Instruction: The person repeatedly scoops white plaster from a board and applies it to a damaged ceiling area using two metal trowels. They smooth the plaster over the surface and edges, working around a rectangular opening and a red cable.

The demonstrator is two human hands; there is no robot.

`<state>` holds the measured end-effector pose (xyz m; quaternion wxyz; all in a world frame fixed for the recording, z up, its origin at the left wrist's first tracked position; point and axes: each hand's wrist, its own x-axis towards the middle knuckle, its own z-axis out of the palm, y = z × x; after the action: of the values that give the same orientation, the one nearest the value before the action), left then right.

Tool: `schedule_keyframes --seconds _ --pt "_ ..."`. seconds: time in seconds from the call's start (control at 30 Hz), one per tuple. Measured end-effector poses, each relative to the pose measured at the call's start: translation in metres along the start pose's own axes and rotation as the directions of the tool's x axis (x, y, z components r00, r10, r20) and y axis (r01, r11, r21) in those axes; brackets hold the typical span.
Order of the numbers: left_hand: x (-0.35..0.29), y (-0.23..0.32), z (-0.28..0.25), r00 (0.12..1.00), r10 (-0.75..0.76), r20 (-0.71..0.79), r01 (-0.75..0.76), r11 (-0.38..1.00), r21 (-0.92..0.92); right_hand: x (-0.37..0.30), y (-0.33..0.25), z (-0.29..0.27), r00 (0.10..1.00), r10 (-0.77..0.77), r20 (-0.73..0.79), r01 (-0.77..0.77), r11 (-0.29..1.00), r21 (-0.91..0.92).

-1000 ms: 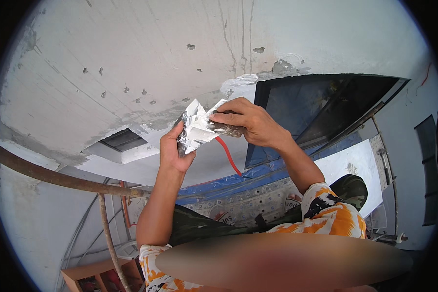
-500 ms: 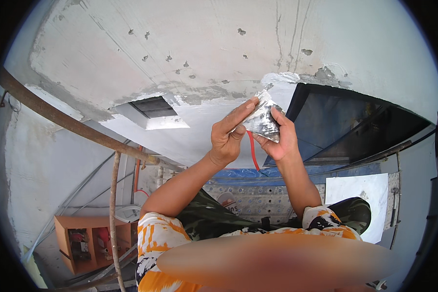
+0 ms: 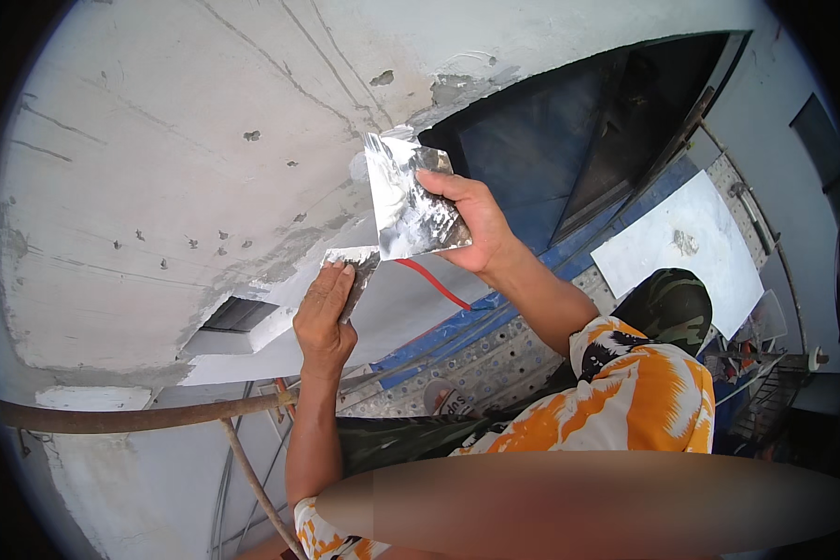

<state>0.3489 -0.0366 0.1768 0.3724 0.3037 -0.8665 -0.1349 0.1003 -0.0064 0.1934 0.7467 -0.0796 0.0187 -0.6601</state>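
Note:
My right hand (image 3: 481, 221) grips a wide flat metal putty blade (image 3: 403, 210) by its edge, thumb on top. White paste smears the blade's shiny face. My left hand (image 3: 325, 313) holds a smaller metal putty blade (image 3: 359, 280), its fingers lying flat along the back. The corner of the smaller blade meets or overlaps the larger one's lower edge; whether they touch, I cannot tell. Both blades are held in front of the patched wall (image 3: 252, 177), which has grey and white filler along its lower edge.
A red conduit (image 3: 436, 285) sticks out below the blades. Dark window panes (image 3: 551, 140) lie at the right, a small recessed opening (image 3: 238, 317) at the left. A rusty scaffold pipe (image 3: 149, 415) crosses the lower left. A white board (image 3: 686, 243) rests on the perforated scaffold platform (image 3: 495, 359).
The view has turned toward the right. My hands have moved apart, and the two blades, earlier pressed together, now show separately, the larger one facing up in my right hand.

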Motion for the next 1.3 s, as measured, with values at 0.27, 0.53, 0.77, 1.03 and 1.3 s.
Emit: schedule_keyframes --seconds 0.27,0.53,0.77,1.03,1.3 --pt "0.004 -0.023 -0.006 0.569 -0.703 0.426 0.309 -0.297 -0.903 0.007 0.056 -0.018 0.553 0.208 0.807 0.807 -0.375 -0.456" --pt "0.018 -0.025 -0.037 0.349 -0.903 0.252 0.226 -0.18 -0.957 0.016 0.002 -0.036 0.817 0.172 0.551 0.518 -0.64 -0.568" --pt "0.032 -0.013 -0.025 0.647 -0.731 -0.218 0.268 0.486 -0.832 0.029 0.019 0.0 0.672 0.181 0.718 0.626 -0.656 -0.42" --pt "0.037 -0.01 -0.09 0.447 -0.785 -0.428 0.16 0.541 -0.826 0.015 -0.026 -0.046 0.92 -0.077 0.385 0.332 -0.374 -0.866" --pt "0.008 -0.006 -0.118 0.438 -0.835 -0.332 0.27 0.475 -0.838 0.08 -0.131 -0.112 0.082 -0.97 0.23 0.15 -0.217 -0.965"
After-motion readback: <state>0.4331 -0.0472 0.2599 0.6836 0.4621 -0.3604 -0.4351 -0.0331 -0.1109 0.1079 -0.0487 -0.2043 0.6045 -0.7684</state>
